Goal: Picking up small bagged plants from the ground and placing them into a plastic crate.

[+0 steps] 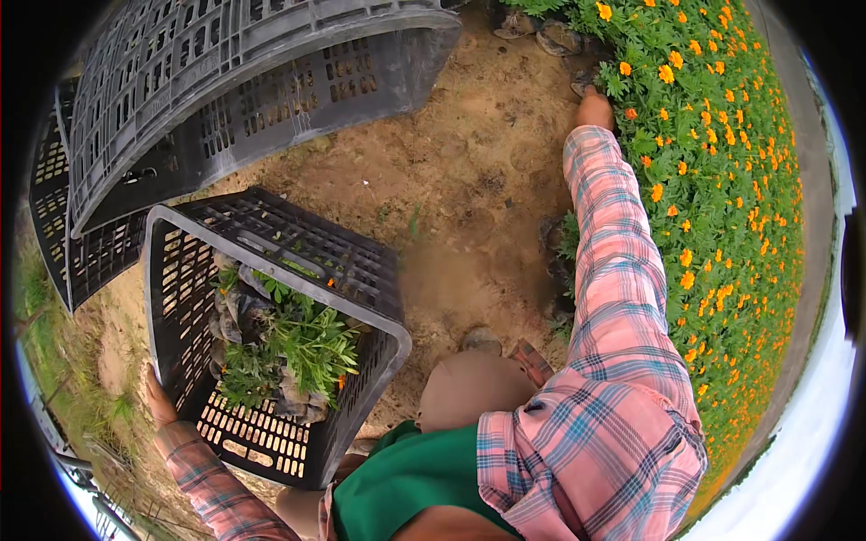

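Observation:
My left hand (160, 397) grips the near left edge of a black plastic crate (291, 237), which is tilted with its mouth towards me. Inside it lie several marigold plants (308, 345) on their sides, their roots in dark, soil-stained grow bags (240, 308). My right arm stretches far forward along the flower bed. At its end, my right hand (595, 110) touches a dark grow bag (580, 82) at the foot of the blooming marigolds (703, 135). Its fingertips are partly hidden, so I cannot tell whether they hold the bag.
Larger black plastic crates (270, 101) stand at the upper left, close to the tilted one. Bare brown soil (473, 169) runs between crates and flower bed. More grow bags (558, 37) line the bed's edge. A pale paved strip (808, 155) lies beyond the flowers.

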A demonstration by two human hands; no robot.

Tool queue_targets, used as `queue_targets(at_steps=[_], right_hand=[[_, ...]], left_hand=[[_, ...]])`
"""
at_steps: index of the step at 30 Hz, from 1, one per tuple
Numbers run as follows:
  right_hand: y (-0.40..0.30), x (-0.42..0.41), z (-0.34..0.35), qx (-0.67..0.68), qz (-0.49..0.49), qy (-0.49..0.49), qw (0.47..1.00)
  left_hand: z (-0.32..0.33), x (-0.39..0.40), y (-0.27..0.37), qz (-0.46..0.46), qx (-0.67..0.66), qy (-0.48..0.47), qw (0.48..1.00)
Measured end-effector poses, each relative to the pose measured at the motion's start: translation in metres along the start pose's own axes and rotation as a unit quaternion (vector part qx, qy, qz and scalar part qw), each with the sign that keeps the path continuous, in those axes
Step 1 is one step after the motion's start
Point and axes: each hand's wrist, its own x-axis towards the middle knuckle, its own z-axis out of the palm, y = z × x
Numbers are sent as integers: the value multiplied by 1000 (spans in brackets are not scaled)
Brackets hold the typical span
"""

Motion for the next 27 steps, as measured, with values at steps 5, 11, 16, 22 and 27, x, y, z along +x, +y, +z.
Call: queue_targets(at_steps=[5, 11, 16, 22, 27], right_hand=[[34, 11, 16, -27, -32, 148, 988], [-53, -80, -84, 345, -63, 48, 935], [-194, -246, -255, 635, -58, -243, 731], [-314, -407, -301, 603, -13, -621, 500], [-396, -528, -203, 604, 162, -665, 408]], left_hand=[[41, 13, 15, 64, 325, 6, 944], [60, -27, 82, 73, 287, 24, 955], [75, -54, 140, 201, 392, 31, 897], [72, -45, 130, 105, 306, -36, 946], [69, -73, 168, 57, 191, -18, 980]])
